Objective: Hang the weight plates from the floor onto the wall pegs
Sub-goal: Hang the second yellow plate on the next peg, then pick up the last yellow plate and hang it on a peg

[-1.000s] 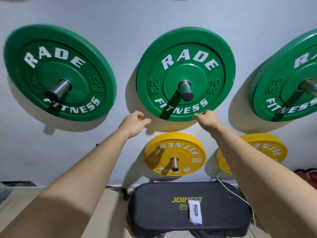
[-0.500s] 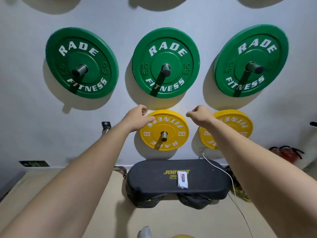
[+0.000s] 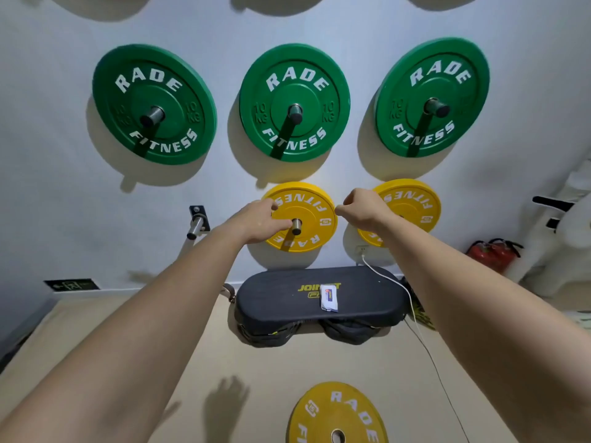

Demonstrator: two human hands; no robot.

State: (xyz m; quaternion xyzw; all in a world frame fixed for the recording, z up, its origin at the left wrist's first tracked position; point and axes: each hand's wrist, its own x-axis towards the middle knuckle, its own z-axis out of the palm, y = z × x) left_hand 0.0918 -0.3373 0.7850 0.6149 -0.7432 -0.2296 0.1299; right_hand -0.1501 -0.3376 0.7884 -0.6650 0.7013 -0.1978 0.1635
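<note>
Green 10 kg plates hang in a row of three high on the white wall: the left green plate, the middle green plate and the right green plate, each on its own steel peg. Below them sits a lower row. A bare peg sticks out at the left. To its right the middle yellow plate hangs on a short peg with its lettering upside down, and the right yellow plate hangs beside it.

Both bare arms reach forward towards that lower row. The left hand is in front of the left part of the middle yellow plate, its fingers loosely bent and holding nothing; whether it touches the plate cannot be told. The right hand is in front of the gap between the two yellow plates, covering the left edge of the right one, fingers curled loosely downward with nothing in them.

One more yellow plate lies flat on the beige floor at the bottom edge of the view, well apart from both hands.

Against the foot of the wall rests a black JOINFIT pad with a small white packet on top. A white cable runs from a wall socket across the pad's right end and down over the floor. A red fire extinguisher lies at the right.
</note>
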